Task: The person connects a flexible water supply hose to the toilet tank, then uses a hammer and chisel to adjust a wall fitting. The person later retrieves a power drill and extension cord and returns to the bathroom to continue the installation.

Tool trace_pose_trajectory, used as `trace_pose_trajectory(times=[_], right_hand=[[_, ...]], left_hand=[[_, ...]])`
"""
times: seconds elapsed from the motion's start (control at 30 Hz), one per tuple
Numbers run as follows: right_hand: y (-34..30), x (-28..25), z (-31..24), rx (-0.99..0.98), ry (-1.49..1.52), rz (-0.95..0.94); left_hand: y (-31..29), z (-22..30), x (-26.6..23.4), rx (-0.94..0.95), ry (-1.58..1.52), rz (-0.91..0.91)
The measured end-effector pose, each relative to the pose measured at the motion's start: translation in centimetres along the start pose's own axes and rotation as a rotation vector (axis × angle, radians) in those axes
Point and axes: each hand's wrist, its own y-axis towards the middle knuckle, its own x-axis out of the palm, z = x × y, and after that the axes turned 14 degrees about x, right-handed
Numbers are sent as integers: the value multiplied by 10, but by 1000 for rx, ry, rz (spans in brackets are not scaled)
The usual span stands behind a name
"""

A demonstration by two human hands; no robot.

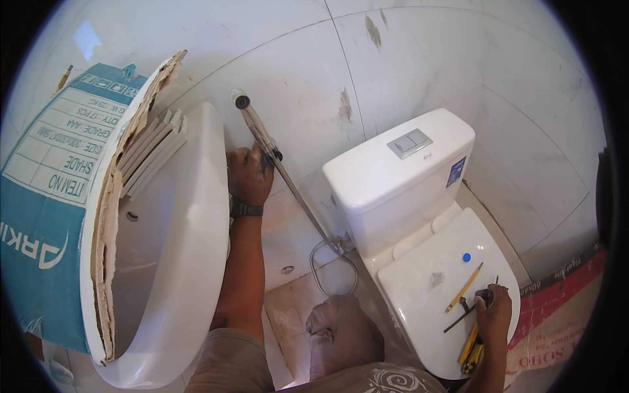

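The toilet's closed white lid (413,281) lies under my right hand (495,316), whose fingers are closed on a small dark tool (483,296) that they partly cover. Beside that hand are a thin dark rod (458,320), a yellow pencil (464,287) and yellow-and-black tools (470,354). My left hand (250,175) reaches between the white washbasin (196,216) and a slanting metal pipe (291,177). Its fingers are curled by the pipe's dark fitting (276,156); what they grip, if anything, is hidden.
A torn blue-green carton (56,154) and several stacked tiles (152,154) rest on the basin. A flexible hose (356,278) loops below the pipe. The toilet tank (400,164) stands against the tiled wall. A blue cap (466,257) sits on the lid; a red carton (557,314) is at right.
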Motion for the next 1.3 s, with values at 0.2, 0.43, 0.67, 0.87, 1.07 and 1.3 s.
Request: trace_pose_trajectory(times=[0.2,0.43,0.67,0.87,1.07,1.3], right_hand=[[3,-7,-4,79,22,24],[3,-11,7,61,-27,49],[-1,-11,1,80,10,32],[1,-12,4,78,-31,22],[12,-14,12,-14,20,99],[10,-20,-6,63,85,23]], left_hand=[[-4,-3,5,-54,131,-54],[-8,-3,9,-68,117,-45],[-7,-3,6,-76,98,-56],[-6,-2,7,-63,85,-6],[-6,-3,5,-52,90,-38],[-15,3,3,-1,54,-31]])
